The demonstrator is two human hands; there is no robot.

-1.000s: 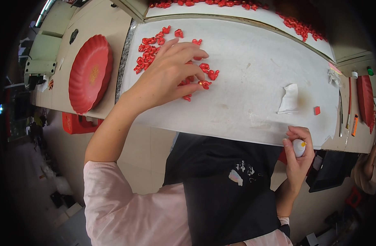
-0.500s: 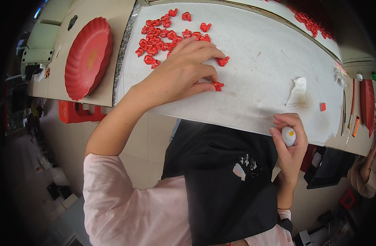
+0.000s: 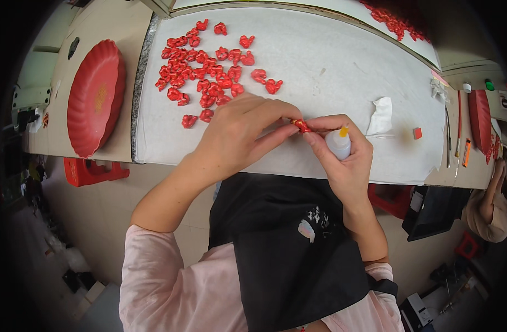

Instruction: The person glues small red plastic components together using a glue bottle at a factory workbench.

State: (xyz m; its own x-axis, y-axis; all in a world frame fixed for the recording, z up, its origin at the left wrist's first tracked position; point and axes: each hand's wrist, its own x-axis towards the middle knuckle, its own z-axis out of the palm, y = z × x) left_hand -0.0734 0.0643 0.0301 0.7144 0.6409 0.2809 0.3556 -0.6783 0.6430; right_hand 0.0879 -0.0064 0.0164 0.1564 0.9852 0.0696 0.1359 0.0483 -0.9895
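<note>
The small, glossy red figurine was above the flat white paper sheet, clamped by the fingertips of my left hand and right hand, whose curled fingers also held a white plastic bottle with a yellow tip.

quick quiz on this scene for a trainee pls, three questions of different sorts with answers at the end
1. Which hand has the bottle?
2. True or false: the white scrap lies to the right of the scattered red pieces.
3. What is at the fingertips of the left hand?
a) a brush
b) a red piece
c) the red dish

Key:
1. The right hand.
2. True.
3. b
</note>
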